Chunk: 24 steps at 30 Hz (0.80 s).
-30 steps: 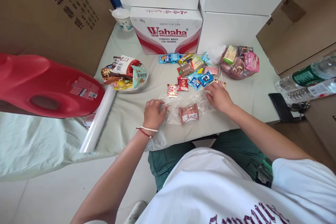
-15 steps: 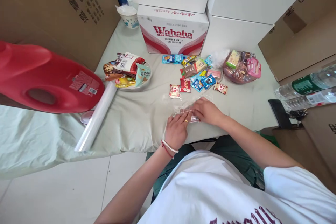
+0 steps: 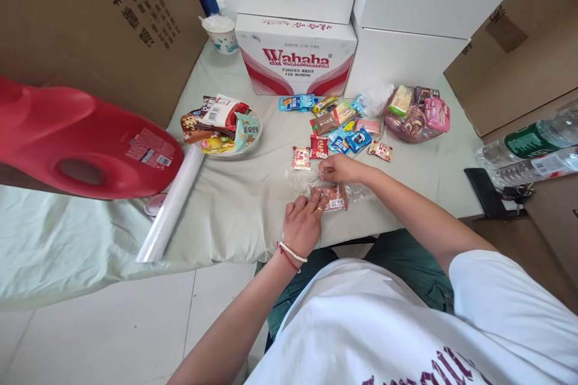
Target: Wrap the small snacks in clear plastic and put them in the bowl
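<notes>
Crinkly shine up front, flat matt card behind!
And here's the clear plastic film (image 3: pixel 360 194), thin, wrinkled, glinting along its creases, with the brown snack wrapper (image 3: pixel 336 199) smooth and faintly glossy; over to the pale tablecloth (image 3: pixel 235 204), soft, matt, rippled cloth, then the white roll (image 3: pixel 174 207), sleek and shiny, the red jug (image 3: pixel 40 117) in smooth moulded plastic with a gentle sheen, the brown carton (image 3: pixel 85 36) in dull cardboard, and the bottle (image 3: pixel 556 136), glossy clear plastic!

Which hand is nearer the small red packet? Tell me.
Right. The right hand is just short of the small red packet; the left hand is farther back, on the barcoded brown packet.
</notes>
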{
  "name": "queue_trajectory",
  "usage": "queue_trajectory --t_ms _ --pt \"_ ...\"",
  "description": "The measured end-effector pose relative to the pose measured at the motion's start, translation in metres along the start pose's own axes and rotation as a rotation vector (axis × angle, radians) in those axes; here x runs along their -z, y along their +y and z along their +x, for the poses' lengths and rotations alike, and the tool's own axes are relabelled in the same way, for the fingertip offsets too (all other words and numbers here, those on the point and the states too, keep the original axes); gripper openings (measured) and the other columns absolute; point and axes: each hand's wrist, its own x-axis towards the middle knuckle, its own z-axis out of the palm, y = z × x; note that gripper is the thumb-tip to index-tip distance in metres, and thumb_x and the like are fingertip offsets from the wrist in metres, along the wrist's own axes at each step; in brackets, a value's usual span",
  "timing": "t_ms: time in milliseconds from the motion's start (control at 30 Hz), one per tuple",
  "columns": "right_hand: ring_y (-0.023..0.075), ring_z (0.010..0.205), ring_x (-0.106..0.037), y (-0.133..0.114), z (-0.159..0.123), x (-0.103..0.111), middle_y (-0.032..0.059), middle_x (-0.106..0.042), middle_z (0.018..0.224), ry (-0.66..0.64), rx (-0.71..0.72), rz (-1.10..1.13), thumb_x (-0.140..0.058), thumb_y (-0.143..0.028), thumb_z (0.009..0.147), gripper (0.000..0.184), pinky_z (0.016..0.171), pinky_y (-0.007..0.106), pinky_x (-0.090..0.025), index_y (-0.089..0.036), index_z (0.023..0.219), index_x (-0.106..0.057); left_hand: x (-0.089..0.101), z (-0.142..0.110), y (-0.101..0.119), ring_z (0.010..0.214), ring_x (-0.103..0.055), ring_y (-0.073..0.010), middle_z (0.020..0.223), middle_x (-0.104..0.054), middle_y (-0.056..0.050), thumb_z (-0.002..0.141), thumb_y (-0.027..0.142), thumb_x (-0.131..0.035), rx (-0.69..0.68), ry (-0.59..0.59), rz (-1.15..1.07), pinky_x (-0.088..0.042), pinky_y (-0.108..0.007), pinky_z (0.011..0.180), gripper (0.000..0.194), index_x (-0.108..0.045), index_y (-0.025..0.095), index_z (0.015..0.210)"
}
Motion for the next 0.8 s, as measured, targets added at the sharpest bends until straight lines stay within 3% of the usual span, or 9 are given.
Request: queue_trajectory --t_ms 133,267,367,500,600,667,733,800 --pt "0.0174 0.089 -0.058 -0.005 -0.017 -0.005 0.0088 -0.066 0.106 0.083 0.097 0.000 -0.062 -0.019 0.091 0.021 0.079 0.025 -0.039 -0.013 0.108 -0.072 -0.003 -0.002 -0.002 0.110 -0.058 -0.0323 0.157 -0.055 -0.004 0.093 0.010 -0.043 -0.030 0.028 0.022 -0.042 -0.051 0.087 0.065 -0.051 0.032 0.154" --pt "0.0167 0.085 -0.058 -0.013 -0.036 -0.022 0.0048 -0.064 0.098 0.087 0.079 0.004 -0.058 -0.018 0.096 0.033 0.074 0.024 -0.039 -0.020 0.126 -0.070 -0.005 -0.005 -0.003 0.109 -0.061 -0.0305 0.157 -0.055 -0.005 0.094 0.010 -0.044 -0.034 0.002 -0.017 -0.045 -0.050 0.089 0.063 -0.053 0.033 0.152" --pt "0.0140 0.076 -0.055 -0.018 -0.049 -0.038 0.0026 -0.060 0.096 0.138 0.087 -0.047 -0.054 -0.023 0.101 0.033 0.068 0.024 -0.035 -0.028 0.129 -0.071 -0.009 -0.006 -0.014 0.111 -0.063 -0.0285 0.149 -0.062 -0.007 0.095 0.013 -0.045 0.013 0.043 -0.186 -0.049 -0.049 0.092 0.055 -0.060 0.032 0.144" --pt "0.0158 0.076 -0.051 -0.023 -0.064 -0.059 0.0039 -0.060 0.098 0.156 0.076 -0.226 -0.053 -0.031 0.105 0.033 0.061 0.026 -0.028 -0.032 0.134 -0.067 -0.011 -0.004 -0.040 0.116 -0.063 -0.0252 0.141 -0.063 -0.011 0.091 0.017 -0.050 0.262 0.265 -0.513 -0.055 -0.046 0.094 0.045 -0.064 0.026 0.133" --pt "0.0193 0.084 -0.053 -0.028 -0.070 -0.066 0.0067 -0.061 0.102 0.163 0.126 -0.347 -0.049 -0.023 0.105 0.036 0.065 0.028 -0.031 -0.033 0.136 -0.065 -0.004 0.007 -0.055 0.124 -0.060 -0.0297 0.149 -0.050 -0.017 0.081 0.025 -0.067 0.441 0.390 -0.492 -0.055 -0.049 0.098 0.066 -0.051 0.022 0.146" --pt "0.0215 0.088 -0.053 -0.031 -0.070 -0.068 0.0085 -0.061 0.104 0.169 0.180 -0.408 -0.051 -0.016 0.103 0.042 0.069 0.030 -0.034 -0.034 0.139 -0.064 0.003 0.020 -0.060 0.143 -0.045 -0.0366 0.158 -0.042 -0.019 0.074 0.025 -0.074 0.373 0.330 -0.396 -0.044 -0.058 0.114 0.086 -0.042 0.021 0.154" --pt "0.0229 0.090 -0.053 -0.033 -0.068 -0.069 0.0097 -0.061 0.104 0.176 0.215 -0.440 -0.053 -0.013 0.100 0.045 0.071 0.031 -0.036 -0.033 0.140 -0.064 0.010 0.035 -0.064 0.153 -0.032 -0.0390 0.158 -0.047 -0.015 0.072 0.023 -0.074 0.237 0.160 -0.345 -0.029 -0.065 0.122 0.094 -0.037 0.025 0.158" --pt "0.0232 0.091 -0.053 -0.032 -0.066 -0.070 0.0099 -0.060 0.103 0.179 0.225 -0.443 -0.054 -0.013 0.100 0.044 0.072 0.032 -0.038 -0.032 0.139 -0.065 0.015 0.048 -0.066 0.149 -0.042 -0.0354 0.140 -0.065 -0.009 0.073 0.020 -0.070 0.126 -0.020 -0.381 -0.023 -0.068 0.123 0.093 -0.036 0.030 0.160"
